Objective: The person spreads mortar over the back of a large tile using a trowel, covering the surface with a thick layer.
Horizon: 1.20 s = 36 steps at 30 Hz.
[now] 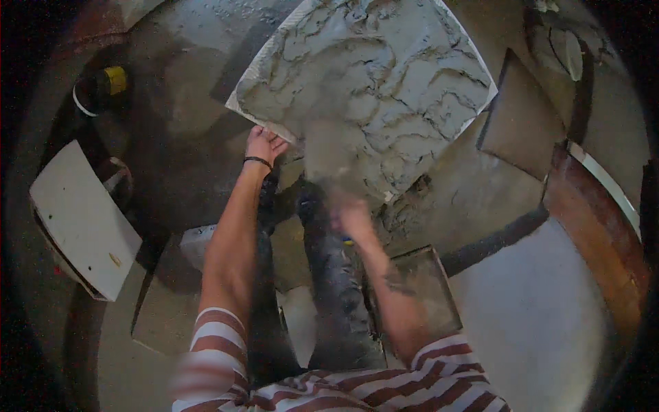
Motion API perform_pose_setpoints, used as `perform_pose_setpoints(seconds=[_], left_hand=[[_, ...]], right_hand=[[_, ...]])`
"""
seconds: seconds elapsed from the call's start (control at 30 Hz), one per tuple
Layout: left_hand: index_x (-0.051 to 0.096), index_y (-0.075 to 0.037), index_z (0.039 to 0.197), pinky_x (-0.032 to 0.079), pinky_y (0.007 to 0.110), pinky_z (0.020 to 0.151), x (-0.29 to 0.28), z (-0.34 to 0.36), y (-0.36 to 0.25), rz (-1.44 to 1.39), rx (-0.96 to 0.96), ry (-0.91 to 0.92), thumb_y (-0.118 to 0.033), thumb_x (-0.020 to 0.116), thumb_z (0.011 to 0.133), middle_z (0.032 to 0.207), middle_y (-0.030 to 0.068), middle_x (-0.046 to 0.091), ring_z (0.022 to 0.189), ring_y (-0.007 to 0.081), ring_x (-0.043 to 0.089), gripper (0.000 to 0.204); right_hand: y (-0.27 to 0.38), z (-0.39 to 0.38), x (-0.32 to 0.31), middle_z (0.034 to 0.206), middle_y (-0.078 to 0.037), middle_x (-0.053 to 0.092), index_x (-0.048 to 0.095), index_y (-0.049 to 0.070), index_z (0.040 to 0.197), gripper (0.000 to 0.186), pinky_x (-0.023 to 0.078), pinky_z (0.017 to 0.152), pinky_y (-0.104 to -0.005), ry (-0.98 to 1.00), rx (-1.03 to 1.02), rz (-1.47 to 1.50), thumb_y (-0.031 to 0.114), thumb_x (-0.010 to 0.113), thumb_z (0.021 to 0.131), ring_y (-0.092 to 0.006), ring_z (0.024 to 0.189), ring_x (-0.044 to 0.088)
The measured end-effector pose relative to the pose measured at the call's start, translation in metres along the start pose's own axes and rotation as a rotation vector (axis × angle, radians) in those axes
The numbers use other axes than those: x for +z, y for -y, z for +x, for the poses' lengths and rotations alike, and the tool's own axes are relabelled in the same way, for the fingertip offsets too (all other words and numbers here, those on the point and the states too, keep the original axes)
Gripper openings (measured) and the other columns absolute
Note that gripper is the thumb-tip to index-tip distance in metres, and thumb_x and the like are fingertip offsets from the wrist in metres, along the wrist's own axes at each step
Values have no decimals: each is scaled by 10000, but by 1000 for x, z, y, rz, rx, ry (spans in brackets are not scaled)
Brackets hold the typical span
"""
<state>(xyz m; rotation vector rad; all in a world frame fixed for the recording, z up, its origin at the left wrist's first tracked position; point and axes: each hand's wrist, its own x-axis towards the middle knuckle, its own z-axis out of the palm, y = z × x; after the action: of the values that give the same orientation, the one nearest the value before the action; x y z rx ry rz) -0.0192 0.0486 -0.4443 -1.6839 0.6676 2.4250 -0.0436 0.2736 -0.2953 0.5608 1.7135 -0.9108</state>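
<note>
1. Filling the upper middle of the view, a square slab is showing its pale rim around a thick, ridged layer of wet grey paste.
2. The left hand is touching the slab's lower left edge; its fingers are bending partway and standing slightly apart, and I cannot tell whether they are gripping the rim.
3. The right hand is blurring, but its fingers are curling around the handle of a flat-bladed tool, a bit of yellow peeking out beneath them. The blade is overlapping the near part of the paste; the blur is hiding whether it is touching.
4. Dark trousers are showing between the forearms, below the slab.
5. Well to the left, a white panel is sitting below a dark round object with a yellow patch.
6. On the right, a brown flat piece is lying near the slab's corner, and a reddish-brown board is standing beyond it.
</note>
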Motion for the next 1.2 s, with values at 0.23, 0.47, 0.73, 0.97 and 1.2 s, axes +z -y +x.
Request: perform_pose_setpoints(seconds=[0.23,0.47,0.73,0.97,1.2], left_hand=[[371,-88,1171,488,485,795,-9,10,7,-91,-2,-1,-166,422,911,1115,170,488,954,338,547,277],[342,-65,1182,457,516,861,-115,48,-41,784,794,818,-125,380,914,1172,187,451,1039,367,509,277],[317,-42,1201,448,496,876,-3,-3,-7,77,-49,-28,-152,375,915,1148,188,473,1088,363,482,312],[333,-62,1257,385,494,944,-7,10,-1,77,-50,-15,-284,245,943,1220,128,484,1132,327,466,395],[283,-109,1197,463,572,835,12,-3,-2,22,-37,-68,-37,361,901,1135,185,463,1024,376,530,315]], right_hand=[[-53,-32,-149,787,-179,620,614,106,999,351,481,574,-417,-403,-235,-1051,381,419,902,-339,655,605],[-61,-53,-75,576,1,483,576,53,1030,385,381,404,-247,-155,103,179,399,463,906,-91,421,440],[-127,-82,-122,577,-17,503,564,83,1007,380,385,387,-268,-337,304,-22,434,490,881,-115,404,443],[-95,-82,-115,620,-7,468,559,66,1066,477,380,424,-263,-268,259,687,492,432,893,-107,450,422],[-48,-71,-16,642,-2,441,508,81,1109,470,378,448,-267,-1,163,901,490,383,913,-109,482,404]])
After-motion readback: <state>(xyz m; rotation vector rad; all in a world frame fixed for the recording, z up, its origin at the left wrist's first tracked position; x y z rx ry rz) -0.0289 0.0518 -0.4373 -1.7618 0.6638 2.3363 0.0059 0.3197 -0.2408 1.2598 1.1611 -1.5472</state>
